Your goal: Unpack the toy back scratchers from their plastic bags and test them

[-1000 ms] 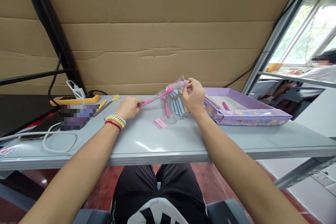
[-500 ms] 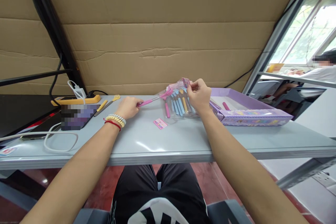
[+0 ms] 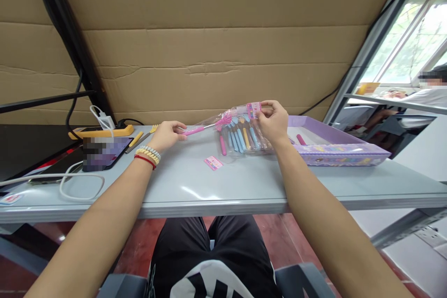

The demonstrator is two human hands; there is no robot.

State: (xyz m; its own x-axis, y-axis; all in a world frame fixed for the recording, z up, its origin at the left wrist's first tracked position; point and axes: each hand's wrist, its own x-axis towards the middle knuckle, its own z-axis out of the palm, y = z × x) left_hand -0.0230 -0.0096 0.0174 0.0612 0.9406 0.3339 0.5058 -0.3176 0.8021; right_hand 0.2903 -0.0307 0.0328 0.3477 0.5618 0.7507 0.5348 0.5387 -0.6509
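Note:
A long clear plastic bag point(image 3: 239, 111) with a pink printed end is stretched between my two hands. Inside it lies a pink-handled utensil point(image 3: 194, 131) with a thin metal shaft and a pink upper part; its kind is unclear. My left hand point(image 3: 167, 135) pinches the handle end, while my right hand point(image 3: 274, 120) grips the printed end. Beneath the bag, several blue-handled forks point(image 3: 239, 139) and a yellow-handled one point(image 3: 246, 138) lie in clear packaging on the table. A pink handle point(image 3: 222, 143) rests at their left, and a small pink card point(image 3: 213, 163) lies in front.
To the right stands a purple open box point(image 3: 342, 149) with a pink handle point(image 3: 301, 139) inside. At left are a phone point(image 3: 115, 156), a white cable point(image 3: 82, 199), a yellow power strip point(image 3: 118, 132) and a yellow fork point(image 3: 153, 129). A cardboard sheet point(image 3: 223, 46) closes the back.
My right hand has moved right, drawing the bag's printed end out flat. My left hand has shifted slightly left, and the bag now reaches along the handle to its fingers.

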